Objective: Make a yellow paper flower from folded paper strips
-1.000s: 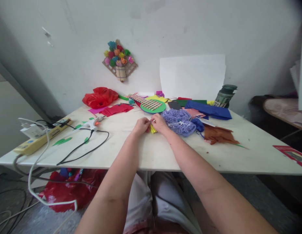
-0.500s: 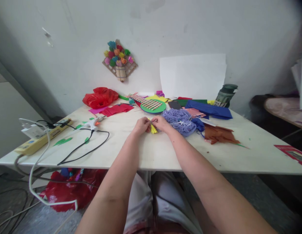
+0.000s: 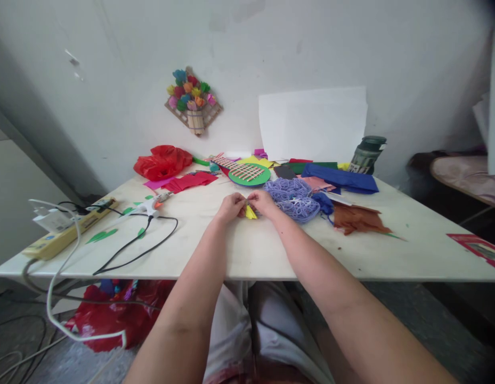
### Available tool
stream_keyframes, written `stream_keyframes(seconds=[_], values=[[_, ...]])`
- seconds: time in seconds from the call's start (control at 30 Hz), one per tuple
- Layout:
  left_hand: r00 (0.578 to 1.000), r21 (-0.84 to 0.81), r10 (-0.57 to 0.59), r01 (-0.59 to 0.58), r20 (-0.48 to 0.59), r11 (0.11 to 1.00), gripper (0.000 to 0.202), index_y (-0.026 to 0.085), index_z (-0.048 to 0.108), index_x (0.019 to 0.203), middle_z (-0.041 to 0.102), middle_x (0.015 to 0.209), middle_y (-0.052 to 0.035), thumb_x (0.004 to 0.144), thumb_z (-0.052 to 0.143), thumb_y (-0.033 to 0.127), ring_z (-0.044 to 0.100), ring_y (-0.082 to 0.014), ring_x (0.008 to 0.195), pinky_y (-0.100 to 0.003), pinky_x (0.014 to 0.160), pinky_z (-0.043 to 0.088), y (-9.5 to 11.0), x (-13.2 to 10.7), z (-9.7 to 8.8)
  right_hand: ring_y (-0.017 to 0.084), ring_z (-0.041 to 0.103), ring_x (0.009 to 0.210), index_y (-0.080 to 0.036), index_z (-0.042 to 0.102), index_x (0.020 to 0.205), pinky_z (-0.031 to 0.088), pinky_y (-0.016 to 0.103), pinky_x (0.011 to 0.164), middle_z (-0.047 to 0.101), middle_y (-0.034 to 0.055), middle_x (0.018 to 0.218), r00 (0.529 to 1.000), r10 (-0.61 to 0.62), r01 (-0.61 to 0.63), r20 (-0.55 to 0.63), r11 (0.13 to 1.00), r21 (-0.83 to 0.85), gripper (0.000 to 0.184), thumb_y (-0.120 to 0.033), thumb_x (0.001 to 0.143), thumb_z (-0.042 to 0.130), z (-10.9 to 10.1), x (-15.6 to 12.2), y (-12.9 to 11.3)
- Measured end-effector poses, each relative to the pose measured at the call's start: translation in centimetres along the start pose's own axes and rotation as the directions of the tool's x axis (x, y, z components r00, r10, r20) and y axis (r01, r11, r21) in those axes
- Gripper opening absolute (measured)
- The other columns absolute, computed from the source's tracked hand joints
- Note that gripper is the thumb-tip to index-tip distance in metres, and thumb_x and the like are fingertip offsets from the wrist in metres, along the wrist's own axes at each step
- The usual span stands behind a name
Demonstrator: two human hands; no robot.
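Note:
My left hand (image 3: 230, 207) and my right hand (image 3: 262, 202) meet over the middle of the white table (image 3: 251, 250), fingers pinched together. Between them they grip a small yellow fringed paper piece (image 3: 251, 213) with a bit of red beside it. Its lower end points down toward the table top. Just right of my right hand lies a heap of purple netting (image 3: 292, 196).
A glue gun (image 3: 153, 202) with a black cord and a yellow power strip (image 3: 67, 233) lie at the left. Red paper (image 3: 189, 181), a green disc with woven sticks (image 3: 247, 173), blue and brown paper and a green bottle (image 3: 366, 154) crowd the back. A red bag (image 3: 111, 314) sits under the table.
The hands have stayed together on the yellow piece, turning it slightly. The view has shifted a little.

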State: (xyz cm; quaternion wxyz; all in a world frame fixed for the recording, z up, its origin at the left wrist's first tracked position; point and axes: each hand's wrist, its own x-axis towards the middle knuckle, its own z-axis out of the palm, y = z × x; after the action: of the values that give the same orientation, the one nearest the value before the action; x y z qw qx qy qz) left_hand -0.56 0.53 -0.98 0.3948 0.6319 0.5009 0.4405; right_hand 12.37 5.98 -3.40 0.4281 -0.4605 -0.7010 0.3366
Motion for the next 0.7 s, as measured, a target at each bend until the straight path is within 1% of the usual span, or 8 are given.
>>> stream_keyframes(seconds=[0.1,0.17,0.33,0.47,0.57,0.63,0.7], values=[[1.0,-0.021,-0.019,0.019,-0.004,1.0,0.01,0.014,0.047,0.069,0.054,0.049,0.0028,0.079,0.05,0.016,0.052,-0.0076,0.041,-0.019,0.044,0.045,0.2,-0.1,0.0,0.008,0.051,0.049,-0.015,0.059,0.068,0.047,0.022,0.055,0.055,-0.0048,0.054,0.998,-0.053,0.052,-0.041,0.998,-0.029,0.013,-0.004,0.062,0.054,-0.1,-0.1,-0.1],[1.0,-0.031,-0.019,0.019,-0.007,0.999,0.01,0.014,0.047,0.07,0.055,0.05,0.0026,0.079,0.05,0.016,0.052,-0.0078,0.042,-0.02,0.044,0.046,0.2,-0.1,0.0,0.008,0.051,0.05,-0.015,0.059,0.064,0.046,0.022,0.056,0.055,-0.0044,0.054,0.996,-0.076,0.074,-0.04,0.996,-0.048,0.012,-0.004,0.06,0.055,0.0,0.0,-0.2],[0.999,-0.065,-0.037,0.036,-0.018,0.997,0.011,0.014,0.047,0.071,0.054,0.05,0.0029,0.078,0.054,0.019,0.053,-0.0085,0.043,-0.021,0.045,0.047,0.1,-0.1,-0.1,0.01,0.053,0.051,-0.014,0.065,0.069,0.045,0.022,0.055,0.06,-0.0023,0.055,0.998,-0.037,0.039,0.041,0.998,-0.042,0.014,-0.008,0.063,0.054,0.0,-0.1,-0.2],[0.999,-0.082,-0.029,0.027,-0.025,0.996,0.011,0.014,0.047,0.072,0.054,0.049,0.0034,0.078,0.054,0.019,0.052,-0.0082,0.042,-0.021,0.045,0.046,0.1,-0.1,-0.1,0.011,0.056,0.057,-0.013,0.068,0.071,0.044,0.02,0.056,0.063,-0.0008,0.059,0.995,-0.066,0.074,0.079,0.992,-0.102,0.018,-0.009,0.064,0.052,-0.5,-0.5,-0.7],[0.999,-0.085,-0.02,0.017,-0.026,0.996,0.009,0.014,0.047,0.072,0.053,0.049,0.0038,0.079,0.051,0.017,0.052,-0.008,0.041,-0.021,0.045,0.046,0.1,-0.1,-0.1,0.011,0.056,0.059,-0.012,0.069,0.072,0.044,0.02,0.056,0.064,0.0002,0.061,0.99,-0.075,0.086,0.122,0.992,-0.091,0.018,-0.012,0.065,0.052,-0.8,-0.7,-1.1],[0.999,-0.085,-0.02,0.017,-0.028,0.996,0.008,0.014,0.047,0.072,0.053,0.049,0.0039,0.079,0.051,0.016,0.052,-0.0078,0.041,-0.021,0.045,0.046,0.1,-0.1,-0.1,0.011,0.056,0.058,-0.011,0.068,0.071,0.044,0.02,0.055,0.064,0.0008,0.06,0.992,-0.063,0.072,0.112,0.994,-0.077,0.015,-0.014,0.065,0.055,-0.8,-0.7,-1.1],[0.999,-0.084,-0.023,0.02,-0.027,0.996,0.009,0.014,0.047,0.072,0.053,0.048,0.0041,0.079,0.051,0.016,0.052,-0.0078,0.041,-0.021,0.045,0.047,0.0,0.0,-0.1,0.011,0.056,0.055,-0.011,0.067,0.068,0.045,0.021,0.054,0.062,0.0006,0.057,0.996,-0.027,0.032,0.087,0.998,-0.054,0.011,-0.016,0.064,0.057,-0.7,-0.7,-1.1]])
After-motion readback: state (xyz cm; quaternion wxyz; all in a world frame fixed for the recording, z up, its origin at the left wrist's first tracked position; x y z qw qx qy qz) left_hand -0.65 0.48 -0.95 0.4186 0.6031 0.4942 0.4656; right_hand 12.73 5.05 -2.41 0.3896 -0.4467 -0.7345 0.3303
